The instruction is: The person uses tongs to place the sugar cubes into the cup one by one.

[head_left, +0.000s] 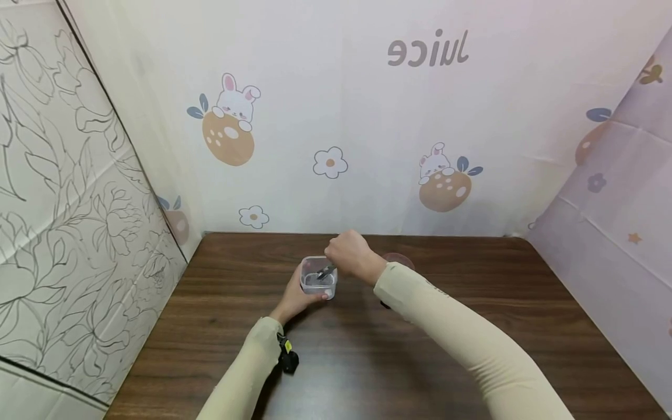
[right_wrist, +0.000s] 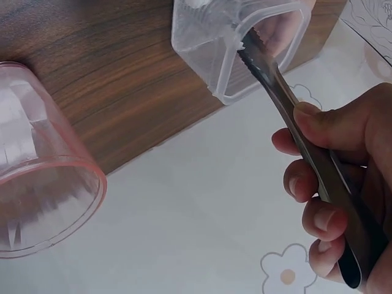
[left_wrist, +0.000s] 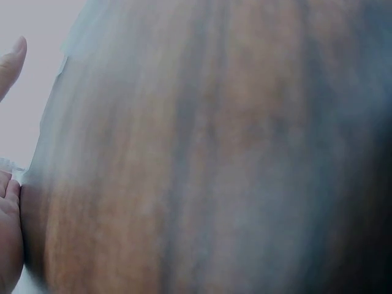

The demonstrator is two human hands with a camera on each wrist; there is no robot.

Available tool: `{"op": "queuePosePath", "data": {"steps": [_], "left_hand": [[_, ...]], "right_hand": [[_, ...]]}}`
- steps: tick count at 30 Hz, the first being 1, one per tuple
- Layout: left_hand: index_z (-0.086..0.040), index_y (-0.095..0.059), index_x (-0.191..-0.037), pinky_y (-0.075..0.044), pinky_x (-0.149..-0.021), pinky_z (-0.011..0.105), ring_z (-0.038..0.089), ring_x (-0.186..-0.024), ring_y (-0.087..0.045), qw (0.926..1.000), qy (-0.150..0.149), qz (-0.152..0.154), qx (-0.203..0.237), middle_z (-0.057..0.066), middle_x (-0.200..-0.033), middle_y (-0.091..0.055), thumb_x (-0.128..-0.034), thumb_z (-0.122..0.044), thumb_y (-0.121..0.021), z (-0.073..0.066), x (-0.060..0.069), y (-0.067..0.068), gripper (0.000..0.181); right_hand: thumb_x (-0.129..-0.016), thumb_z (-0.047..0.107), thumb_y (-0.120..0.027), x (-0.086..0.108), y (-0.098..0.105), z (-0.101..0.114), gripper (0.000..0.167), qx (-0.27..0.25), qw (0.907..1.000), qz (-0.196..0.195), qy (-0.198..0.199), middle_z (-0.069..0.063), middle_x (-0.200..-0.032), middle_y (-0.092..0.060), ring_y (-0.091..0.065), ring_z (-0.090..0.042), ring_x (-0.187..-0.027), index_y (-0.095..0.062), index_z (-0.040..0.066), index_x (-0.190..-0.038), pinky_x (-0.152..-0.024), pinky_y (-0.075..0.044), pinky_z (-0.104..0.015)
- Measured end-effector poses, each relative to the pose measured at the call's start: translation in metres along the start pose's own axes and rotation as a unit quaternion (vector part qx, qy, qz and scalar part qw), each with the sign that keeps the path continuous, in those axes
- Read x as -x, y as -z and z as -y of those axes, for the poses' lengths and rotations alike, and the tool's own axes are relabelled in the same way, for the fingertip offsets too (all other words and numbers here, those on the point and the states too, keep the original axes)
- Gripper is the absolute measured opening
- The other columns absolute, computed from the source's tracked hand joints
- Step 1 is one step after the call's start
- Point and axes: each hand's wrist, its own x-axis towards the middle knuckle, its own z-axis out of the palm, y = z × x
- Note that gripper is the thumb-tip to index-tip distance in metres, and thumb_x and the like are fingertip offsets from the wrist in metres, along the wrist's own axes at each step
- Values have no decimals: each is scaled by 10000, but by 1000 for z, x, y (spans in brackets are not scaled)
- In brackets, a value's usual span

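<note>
A square clear plastic container (head_left: 311,287) stands near the back middle of the table, and my left hand (head_left: 294,296) holds it around its left and front sides. My right hand (head_left: 353,255) grips a pair of metal tongs (right_wrist: 306,138), fingers curled along the arms and thumb on top. The toothed tips of the tongs reach through the container's open mouth, as the right wrist view shows. What lies between the tips is hard to make out. Only the thumb and part of my left hand (left_wrist: 9,239) appear at the edge of the left wrist view.
A transparent pink cup (right_wrist: 73,144) stands on the table to the right of the container, mostly behind my right forearm in the head view. The dark wooden table (head_left: 472,280) ends at a patterned curtain (head_left: 336,105) behind, with more patterned cloth on both sides.
</note>
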Motion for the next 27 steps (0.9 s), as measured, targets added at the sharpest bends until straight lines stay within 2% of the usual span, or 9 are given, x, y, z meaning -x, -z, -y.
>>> {"op": "queuePosePath", "data": {"steps": [4, 8, 11, 17, 22, 27], "left_hand": [[-43, -302, -1459, -372, -992, 467, 323, -1179, -472, 9998, -179, -27, -25, 224, -1345, -460, -649, -152, -887, 2, 0, 0, 1005], [-64, -293, -1469, -336, -1027, 485, 317, -1219, -449, 9999, 141, 10, 49, 193, -1376, -451, -641, -122, -891, -2, 0, 0, 1023], [-35, -297, -1461, -318, -1039, 503, 329, -1226, -442, 9996, 258, 36, 132, 192, -1374, -456, -635, -78, -890, -11, 1, 1, 1017], [87, -300, -1417, -312, -1005, 585, 435, -1169, -451, 9993, 86, 36, 357, 300, -1317, -456, -637, 26, -856, -34, 6, 5, 960], [98, -280, -1415, -345, -981, 570, 475, -1133, -455, 9997, -75, 40, 213, 320, -1288, -453, -641, 19, -852, -25, 4, 3, 966], [61, -287, -1435, -313, -1014, 569, 457, -1181, -443, 9995, 82, 21, 303, 311, -1330, -439, -629, 11, -864, -18, 2, 2, 993]], "right_hand": [[-838, 107, -665, 2, 5, -2, 235, -83, 9999, -118, 8, 26, -589, -575, -285, -93, -483, -596, 161, -619, -423, -433, -273], [-804, 92, -666, 5, 9, -4, 232, -173, 9995, -248, 55, 31, -575, -559, -270, -95, -483, -576, 166, -603, -413, -408, -271], [-805, 85, -668, 8, 12, -5, 226, -226, 9992, -328, 81, 29, -581, -570, -275, -88, -478, -592, 168, -609, -412, -409, -271], [-780, 82, -671, 15, 18, -9, 212, -310, 9984, -460, 50, 31, -572, -548, -282, -89, -480, -601, 171, -601, -415, -423, -276], [-762, 20, -665, 23, 18, -18, 268, -293, 9972, -691, -60, 36, -507, -470, -256, -94, -483, -568, 169, -562, -400, -429, -290], [-735, -26, -628, 31, 16, -30, 284, -389, 9952, -888, -160, 32, -503, -447, -295, -104, -471, -536, 154, -537, -395, -438, -323]]}}
